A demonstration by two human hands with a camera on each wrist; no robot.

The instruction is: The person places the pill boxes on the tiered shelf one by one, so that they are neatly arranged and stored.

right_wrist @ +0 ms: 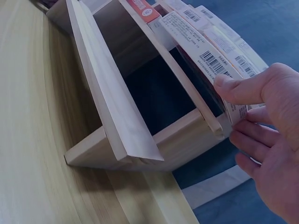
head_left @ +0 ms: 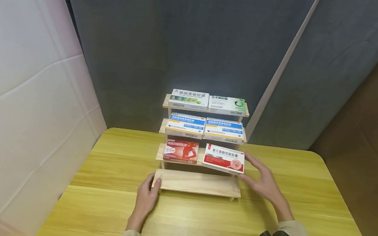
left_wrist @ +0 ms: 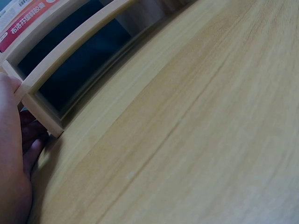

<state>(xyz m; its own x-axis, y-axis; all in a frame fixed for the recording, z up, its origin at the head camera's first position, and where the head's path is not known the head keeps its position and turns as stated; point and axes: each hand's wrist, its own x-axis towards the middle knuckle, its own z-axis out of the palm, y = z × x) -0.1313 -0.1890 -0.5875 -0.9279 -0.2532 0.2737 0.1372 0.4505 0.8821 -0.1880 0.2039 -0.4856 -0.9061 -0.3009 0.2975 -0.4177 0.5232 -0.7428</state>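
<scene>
A wooden four-tier display rack (head_left: 197,182) stands on the table, with medicine boxes on its upper three tiers. My left hand (head_left: 145,199) grips the left end of the bare bottom tier, thumb on top, other fingers partly hidden behind the end. At the right, my right hand (head_left: 265,183) pinches the right end of a white-and-red medicine box (head_left: 223,158) between thumb and fingers. That box sits slightly askew at the second tier from the bottom, tilted over the shelf edge in the right wrist view. Left of it lies a red medicine box (head_left: 181,150).
Two blue-and-white boxes (head_left: 185,125) lie side by side on the tier above. The top tier holds two green-and-white boxes (head_left: 189,98). A grey curtain (head_left: 195,40) hangs behind the yellow wooden table (head_left: 194,222), with a pale sheet (head_left: 27,101) at the left.
</scene>
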